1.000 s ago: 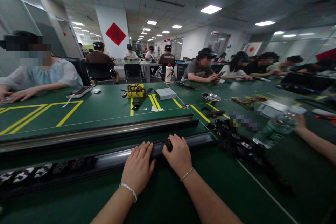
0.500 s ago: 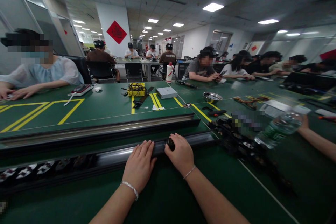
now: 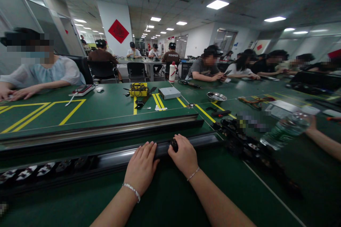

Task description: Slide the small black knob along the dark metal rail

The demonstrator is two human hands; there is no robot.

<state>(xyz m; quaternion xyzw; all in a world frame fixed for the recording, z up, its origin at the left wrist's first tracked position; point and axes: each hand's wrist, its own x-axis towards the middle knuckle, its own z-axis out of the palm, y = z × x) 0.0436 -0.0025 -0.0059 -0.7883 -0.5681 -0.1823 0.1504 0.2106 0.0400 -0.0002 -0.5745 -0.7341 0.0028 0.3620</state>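
Note:
A long black channel-shaped rail (image 3: 114, 159) lies across the table in front of me. My left hand (image 3: 141, 165) rests on it with the fingers stretched out over its far side, holding nothing. Just to the right, my right hand (image 3: 183, 154) has thumb and fingers closed round a small black round part (image 3: 174, 145) at the rail; most of it is hidden by the fingers. Several black round modules (image 3: 45, 169), some with shiny faces, sit in the rail's left stretch. A second long rail (image 3: 106, 128) lies behind, roughly parallel.
A pile of black parts (image 3: 253, 145) lies at the right. Beyond it, a co-worker's hand (image 3: 312, 125) is at a tilted plastic water bottle (image 3: 287, 130). Farther back are a metal bowl (image 3: 216, 96), a grey box (image 3: 169, 93) and a yellow basket (image 3: 138, 89) of cables.
Both hands keep practically the same place on the rail, and the right hand's grip on the black round part looks unchanged. The view has shifted very slightly.

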